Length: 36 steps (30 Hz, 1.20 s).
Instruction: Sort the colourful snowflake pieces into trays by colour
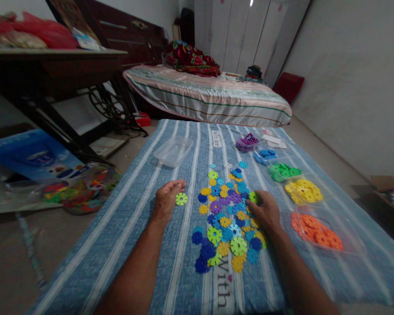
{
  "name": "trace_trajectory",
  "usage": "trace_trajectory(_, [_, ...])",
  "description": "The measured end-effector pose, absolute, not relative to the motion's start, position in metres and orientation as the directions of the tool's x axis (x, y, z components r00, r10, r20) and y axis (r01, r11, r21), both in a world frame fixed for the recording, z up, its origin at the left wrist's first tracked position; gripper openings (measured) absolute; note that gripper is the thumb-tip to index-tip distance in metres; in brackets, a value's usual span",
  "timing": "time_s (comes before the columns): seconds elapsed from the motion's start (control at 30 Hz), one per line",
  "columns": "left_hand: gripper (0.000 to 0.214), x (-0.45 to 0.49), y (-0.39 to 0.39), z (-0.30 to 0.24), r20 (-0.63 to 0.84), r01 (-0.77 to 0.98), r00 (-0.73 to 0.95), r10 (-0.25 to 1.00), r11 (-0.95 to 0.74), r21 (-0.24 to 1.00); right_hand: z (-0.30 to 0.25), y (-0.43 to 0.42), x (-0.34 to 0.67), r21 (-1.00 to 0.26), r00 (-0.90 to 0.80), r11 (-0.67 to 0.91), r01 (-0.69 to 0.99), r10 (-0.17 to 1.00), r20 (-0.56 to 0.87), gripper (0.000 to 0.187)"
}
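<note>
1. Head view: striped cloth (128, 218), bed (213, 96) behind.
2. Disc pile (225, 222) runs lengthwise away from the person; right hand (265, 211) nearer, at its right edge.
3. Right fingers bent at a lime disc (253, 197); left hand (166, 199), half-curled, beside another (181, 202). Cannot tell if either grips.

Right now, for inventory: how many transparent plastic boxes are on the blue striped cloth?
6: one box beyond the left hand; five at right, holding purple pieces, blue pieces, green pieces, yellow pieces, orange pieces. Stacked ones would be hidden.
</note>
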<state>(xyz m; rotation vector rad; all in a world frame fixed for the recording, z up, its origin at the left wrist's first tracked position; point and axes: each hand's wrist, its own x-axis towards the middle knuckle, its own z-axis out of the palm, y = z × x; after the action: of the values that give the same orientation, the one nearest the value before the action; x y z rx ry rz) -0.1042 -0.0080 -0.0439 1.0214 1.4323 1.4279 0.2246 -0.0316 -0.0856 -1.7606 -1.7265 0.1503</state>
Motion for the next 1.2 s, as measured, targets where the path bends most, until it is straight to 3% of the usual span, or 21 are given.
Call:
trace_trajectory(0.5, [0.039, -0.101, -0.011, -0.039, -0.008, 0.12, -0.3, 0.954, 0.046, 0.992, -0.085, -0.031, 0.225, -0.511, 0.109, 0.089, 0.855, 0.933, 0.344, 0.045])
trace_trajectory(0.63, [0.039, -0.1, -0.011, -0.039, 0.001, 0.135, -0.3, 0.954, 0.041, 0.99, -0.075, -0.034, 0.215, -0.446, 0.082, 0.099, 0.89, 0.926, 0.368, 0.043])
trace_trajectory(0.77, [0.045, -0.1, -0.011, -0.039, 0.0, 0.148, -0.302, 0.953, 0.046, 0.988, -0.059, -0.04, 0.184, -0.361, -0.056, 0.217, 0.907, 0.911, 0.408, 0.039])
trace_trajectory(0.93, [0.051, -0.099, -0.011, -0.041, 0.006, 0.096, -0.301, 0.954, 0.024, 0.995, -0.04, -0.041, 0.119, -0.386, -0.282, 0.431, 0.816, 0.879, 0.385, 0.033])
trace_trajectory(1.1, [0.056, -0.099, -0.013, -0.038, -0.018, 0.051, -0.298, 0.954, 0.035, 0.998, -0.023, -0.035, 0.056, -0.401, -0.389, 0.471, 0.786, 0.88, 0.272, 0.028])
trace_trajectory(1.2, [0.054, -0.101, -0.015, -0.032, -0.026, 0.102, -0.286, 0.958, 0.057, 0.993, -0.018, -0.032, 0.032, -0.413, -0.432, 0.497, 0.764, 0.868, 0.246, 0.039])
